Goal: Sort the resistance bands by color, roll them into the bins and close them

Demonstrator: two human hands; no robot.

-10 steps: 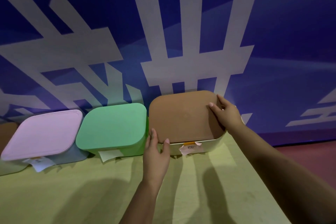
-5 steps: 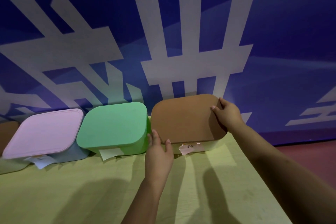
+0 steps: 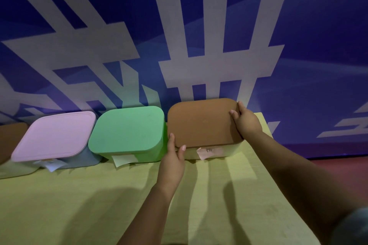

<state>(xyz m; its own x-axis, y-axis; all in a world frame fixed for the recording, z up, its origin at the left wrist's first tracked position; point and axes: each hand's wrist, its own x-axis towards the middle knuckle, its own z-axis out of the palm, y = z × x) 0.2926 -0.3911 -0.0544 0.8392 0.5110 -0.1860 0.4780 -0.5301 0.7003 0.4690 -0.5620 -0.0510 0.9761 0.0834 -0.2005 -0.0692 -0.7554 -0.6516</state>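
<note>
Yellow-green tabletop (image 3: 79, 205) nearest, lit in stripes. Left hand (image 3: 172, 160) gripped near-left corner of flat brown rounded-rectangle lid (image 3: 202, 122), thumb and finger pinching the edge. Lid sat on pale cream plastic bin (image 3: 232, 150), long axis running left-right, straight ahead between both hands. Right hand (image 3: 246, 121) farther back, clasped over far-right corner. Looked nearly seated; judged next: press down evenly. Left hand nearer. Resistance bands not visible.
</note>
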